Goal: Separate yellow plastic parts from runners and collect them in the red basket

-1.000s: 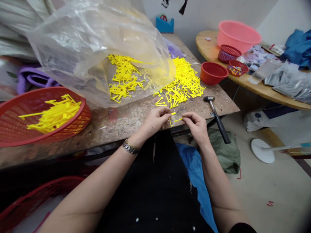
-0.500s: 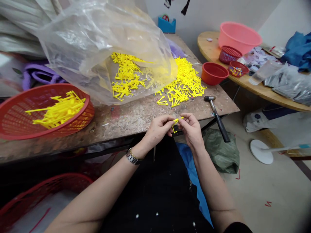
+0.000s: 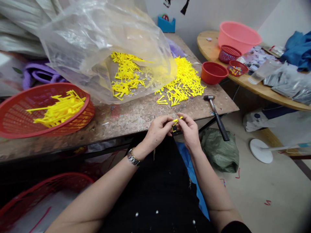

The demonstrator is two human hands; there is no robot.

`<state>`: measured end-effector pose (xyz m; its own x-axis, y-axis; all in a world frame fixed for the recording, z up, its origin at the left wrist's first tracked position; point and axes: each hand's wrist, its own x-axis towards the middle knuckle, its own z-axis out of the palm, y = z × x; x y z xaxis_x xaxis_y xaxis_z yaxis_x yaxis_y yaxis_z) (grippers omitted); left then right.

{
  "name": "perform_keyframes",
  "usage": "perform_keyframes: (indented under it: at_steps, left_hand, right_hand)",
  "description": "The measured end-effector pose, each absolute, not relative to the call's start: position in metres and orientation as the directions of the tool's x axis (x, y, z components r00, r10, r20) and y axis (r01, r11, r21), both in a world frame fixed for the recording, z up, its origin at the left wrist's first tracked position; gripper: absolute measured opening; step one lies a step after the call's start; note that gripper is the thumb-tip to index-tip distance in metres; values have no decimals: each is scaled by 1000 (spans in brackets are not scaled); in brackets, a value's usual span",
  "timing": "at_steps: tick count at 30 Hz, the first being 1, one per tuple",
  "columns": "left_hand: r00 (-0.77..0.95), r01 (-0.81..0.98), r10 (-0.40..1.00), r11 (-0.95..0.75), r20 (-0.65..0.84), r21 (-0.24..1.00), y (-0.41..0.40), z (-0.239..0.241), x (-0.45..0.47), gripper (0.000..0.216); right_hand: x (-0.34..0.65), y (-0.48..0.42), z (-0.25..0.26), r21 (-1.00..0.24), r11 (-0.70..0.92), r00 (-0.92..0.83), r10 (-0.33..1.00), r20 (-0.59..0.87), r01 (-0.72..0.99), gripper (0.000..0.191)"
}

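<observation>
My left hand (image 3: 159,128) pinches a small yellow plastic piece (image 3: 175,121) just off the table's front edge. Facing it, my right hand (image 3: 190,129) has thumb and forefinger closed on a thin yellow plastic piece (image 3: 181,117). The two pieces meet or nearly meet between my fingertips; whether they are joined I cannot tell. Beyond my hands lies a pile of thin yellow plastic pieces (image 3: 186,79). More yellow pieces (image 3: 127,77) lie at the mouth of a clear plastic bag (image 3: 80,45). To the left, a red basket (image 3: 14,124) holds longer yellow pieces (image 3: 62,110).
A hammer (image 3: 217,118) lies at the table's right corner, its handle past the edge. Near it stands a red bowl (image 3: 213,73). On a wooden table (image 3: 206,40) are a pink basin (image 3: 239,37) and small red baskets. A green sack (image 3: 221,152) rests on the floor.
My right fingers have shifted slightly left and closer around the thin yellow piece. The left hand has kept its pinch. The piles and basket are as before.
</observation>
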<state>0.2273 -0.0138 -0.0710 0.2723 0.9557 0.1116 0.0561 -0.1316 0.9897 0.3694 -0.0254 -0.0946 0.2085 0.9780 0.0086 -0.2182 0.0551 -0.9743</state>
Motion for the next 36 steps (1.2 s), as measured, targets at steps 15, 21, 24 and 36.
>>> perform_keyframes:
  at_steps: [15,21,24,36]
  left_hand:
    - [257,49,961,-115,99,992,-16,-76,229,16]
    - [272,72,958,-118,94,990,-19,-75,230,17]
    - [275,80,958,-107,82,991,-19,-76,230,16]
    - [241,134,960,-178,142,975,-20,-82,230,15]
  right_hand:
    - [371,-31,-102,-990,111,262,961,86,-82,29]
    - [374,-31,-106,-994,34,215,976,12,-99,24]
    - [375,-32,-106,-995,46,199,980,28,-85,23]
    - [378,-41,-105,-935,242,176,940,292,258,13]
